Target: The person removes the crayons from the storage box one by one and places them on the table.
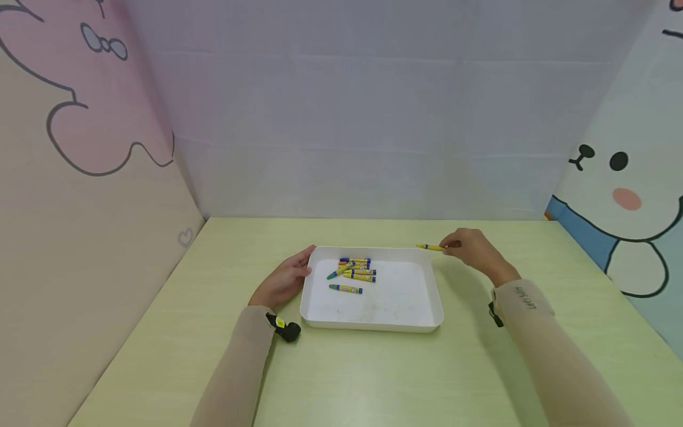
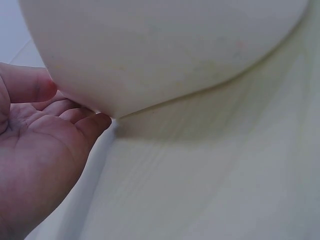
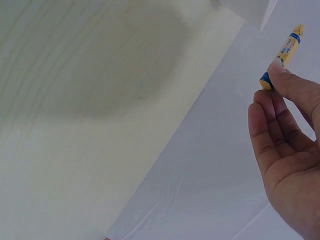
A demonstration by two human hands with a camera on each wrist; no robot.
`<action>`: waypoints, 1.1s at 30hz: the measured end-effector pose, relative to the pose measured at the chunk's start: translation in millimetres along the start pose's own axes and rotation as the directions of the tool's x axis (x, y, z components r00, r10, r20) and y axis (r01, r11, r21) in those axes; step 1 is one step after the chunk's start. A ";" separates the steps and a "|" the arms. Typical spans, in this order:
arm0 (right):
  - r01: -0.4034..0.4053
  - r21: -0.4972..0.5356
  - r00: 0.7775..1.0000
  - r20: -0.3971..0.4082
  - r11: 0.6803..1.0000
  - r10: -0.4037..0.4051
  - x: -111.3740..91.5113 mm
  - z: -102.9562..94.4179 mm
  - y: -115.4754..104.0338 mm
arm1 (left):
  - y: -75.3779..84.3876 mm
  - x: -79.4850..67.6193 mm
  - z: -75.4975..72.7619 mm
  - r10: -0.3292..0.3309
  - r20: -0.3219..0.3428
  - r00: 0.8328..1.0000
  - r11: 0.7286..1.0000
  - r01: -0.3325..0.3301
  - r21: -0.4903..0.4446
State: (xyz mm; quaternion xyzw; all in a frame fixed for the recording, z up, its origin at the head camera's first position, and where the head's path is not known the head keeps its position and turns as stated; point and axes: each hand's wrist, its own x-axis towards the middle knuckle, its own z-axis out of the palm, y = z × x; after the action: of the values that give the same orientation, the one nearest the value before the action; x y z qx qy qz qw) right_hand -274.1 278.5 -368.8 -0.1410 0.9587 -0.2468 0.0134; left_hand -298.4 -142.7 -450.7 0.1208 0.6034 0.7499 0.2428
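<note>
A white tray [image 1: 427, 279] sits mid-table with several crayons [image 1: 356, 270] in its far left part. My left hand [image 1: 285, 279] rests against the tray's left wall, fingers nearly straight, touching the tray wall [image 2: 165, 55]. My right hand [image 1: 472, 249] is just past the tray's far right corner and pinches a yellow crayon [image 1: 430, 247] by its end, the tip pointing left above the table. In the right wrist view the yellow crayon [image 3: 284, 54] sticks out from the fingertips [image 3: 280, 75].
The pale green table [image 1: 373, 379] is boxed in by a plain back wall [image 1: 373, 118] and cartoon-printed side panels [image 1: 629, 196]. Beige sleeves cover both forearms, each with a small black wrist device [image 1: 285, 328].
</note>
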 end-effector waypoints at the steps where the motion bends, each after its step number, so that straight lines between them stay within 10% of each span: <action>1: -0.001 -0.006 1.000 -0.007 1.000 0.001 -0.9 -0.8 1.6 | 0.3 0.1 0.3 -0.004 -0.005 1.000 1.000 0.004 -0.003; 33: -0.076 -0.055 0.997 -0.015 0.996 0.075 -11.6 9.5 35.9 | -2.8 3.1 -0.7 -0.004 -0.036 0.999 0.999 0.002 -0.040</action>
State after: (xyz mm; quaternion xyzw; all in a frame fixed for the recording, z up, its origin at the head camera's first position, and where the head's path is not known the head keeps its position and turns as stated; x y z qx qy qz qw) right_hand -271.5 307.4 -394.8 -0.1036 0.9699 -0.2202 0.0126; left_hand -300.8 -141.2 -453.9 0.1016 0.5927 0.7635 0.2353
